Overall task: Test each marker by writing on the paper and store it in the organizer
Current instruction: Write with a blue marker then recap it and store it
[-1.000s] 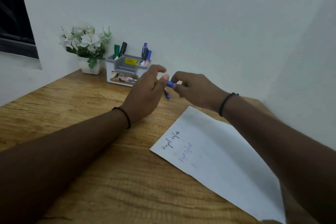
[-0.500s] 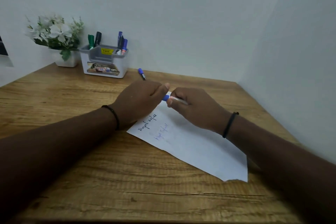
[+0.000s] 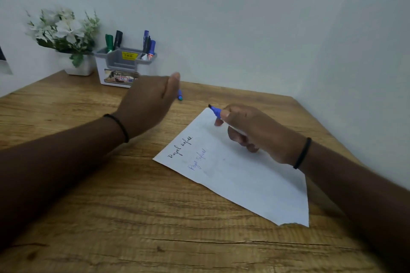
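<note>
My right hand (image 3: 255,128) grips a blue marker (image 3: 216,111). Its bare dark tip points up and left, just over the far corner of the white paper (image 3: 244,175). The paper carries two handwritten lines, one black and one blue. My left hand (image 3: 148,102) hovers left of the marker with its fingers curled, and the cap is hidden inside it. Another blue marker (image 3: 180,95) lies on the table, partly behind my left hand. The grey and white organizer (image 3: 121,66) stands at the back wall and holds green, black and blue markers.
A white pot of white flowers (image 3: 66,35) stands left of the organizer. The wooden table (image 3: 155,217) meets white walls at the back and on the right. The paper's near corner is torn.
My hands have come apart: the left one pulled the cap off and swung left and back. The marker's tip is now bare. The right hand stayed over the paper's far corner.
</note>
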The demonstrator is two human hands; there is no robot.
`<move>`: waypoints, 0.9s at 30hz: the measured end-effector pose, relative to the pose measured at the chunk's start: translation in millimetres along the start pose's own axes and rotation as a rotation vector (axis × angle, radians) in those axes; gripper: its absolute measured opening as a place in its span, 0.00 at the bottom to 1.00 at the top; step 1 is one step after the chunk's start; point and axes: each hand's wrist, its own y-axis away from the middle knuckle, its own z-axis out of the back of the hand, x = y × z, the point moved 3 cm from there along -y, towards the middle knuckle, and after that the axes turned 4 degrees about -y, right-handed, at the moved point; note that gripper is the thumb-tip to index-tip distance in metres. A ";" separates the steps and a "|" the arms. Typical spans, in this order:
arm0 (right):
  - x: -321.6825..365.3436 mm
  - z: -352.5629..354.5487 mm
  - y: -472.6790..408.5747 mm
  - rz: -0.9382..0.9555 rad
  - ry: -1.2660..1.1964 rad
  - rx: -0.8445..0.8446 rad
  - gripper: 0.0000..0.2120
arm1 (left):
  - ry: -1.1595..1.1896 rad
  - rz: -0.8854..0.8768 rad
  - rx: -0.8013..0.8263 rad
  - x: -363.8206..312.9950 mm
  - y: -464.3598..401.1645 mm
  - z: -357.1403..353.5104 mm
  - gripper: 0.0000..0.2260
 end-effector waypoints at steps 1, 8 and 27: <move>0.2 0.3 -0.5 0.008 -0.031 0.029 0.12 | 0.001 -0.018 0.012 -4.4 2.4 -4.2 0.23; 14.3 7.6 6.1 0.131 -0.459 0.105 0.11 | 0.026 0.029 0.110 -6.3 8.2 -21.6 0.26; -21.6 12.4 9.6 -0.116 -0.508 -0.079 0.13 | -0.185 0.104 0.382 -15.6 20.8 -46.8 0.27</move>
